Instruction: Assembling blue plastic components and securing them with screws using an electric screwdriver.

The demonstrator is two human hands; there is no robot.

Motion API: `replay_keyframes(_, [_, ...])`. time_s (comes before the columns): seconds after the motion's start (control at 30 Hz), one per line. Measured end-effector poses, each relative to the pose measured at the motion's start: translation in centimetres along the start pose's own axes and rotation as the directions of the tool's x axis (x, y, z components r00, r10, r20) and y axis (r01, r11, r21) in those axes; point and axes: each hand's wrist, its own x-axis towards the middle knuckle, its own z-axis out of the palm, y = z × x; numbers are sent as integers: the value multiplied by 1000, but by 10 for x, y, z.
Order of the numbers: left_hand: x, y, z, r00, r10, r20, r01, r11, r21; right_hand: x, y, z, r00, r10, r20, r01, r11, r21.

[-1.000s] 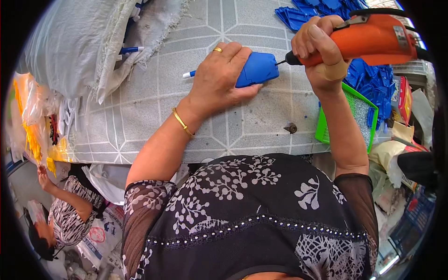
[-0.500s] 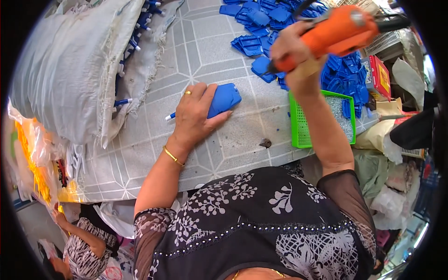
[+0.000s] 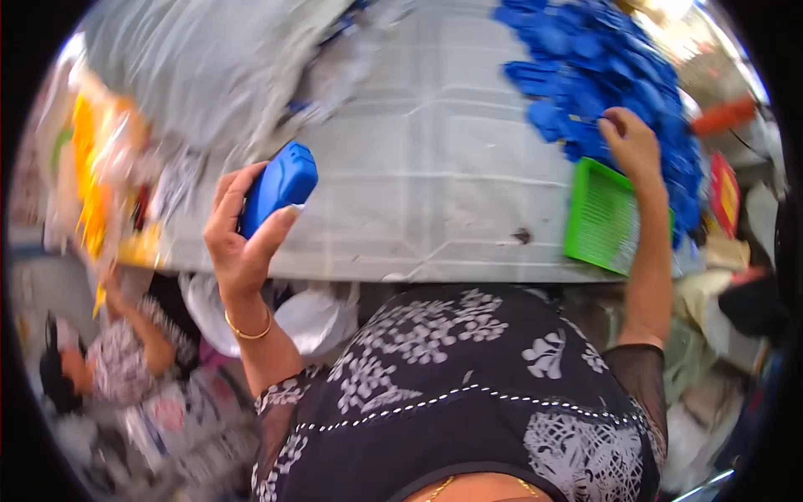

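Note:
My left hand point(image 3: 238, 230), with a gold ring and bangle hidden or shown only in part, is closed round a smooth blue plastic casing point(image 3: 284, 184). It holds the casing tilted up above the left part of the table, thumb on the near side. My right hand point(image 3: 633, 146) hovers at the near edge of a pile of loose blue plastic parts point(image 3: 577, 50), its fingers curved and apart, with nothing seen in them. Beyond it, at the far right, is an orange electric screwdriver point(image 3: 723, 115), blurred and out of my grasp.
A green basket point(image 3: 583, 213) holding small metallic pieces stands under my right forearm. A large whitish sack point(image 3: 209, 67) fills the far left. A small dark object point(image 3: 522, 236) lies on the grey patterned tablecloth point(image 3: 418, 184). Another person point(image 3: 138, 351) sits at the lower left.
My right hand has let go of the orange screwdriver, which is now farther right, and lowered to the blue parts. My left hand has lifted the casing off the table and moved left.

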Motion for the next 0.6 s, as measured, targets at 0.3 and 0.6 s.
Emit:
replay_keyframes(0.3, [-192,-193,-74,818,-555,154,505,563,-654,41,-15,61,966,-252,65,258,898,-358])
replay_keyframes(0.6, [-215,-261,-112,706,-708,-32,361,398,-843,5,-64,12,928,-295,229,342,917,-204])
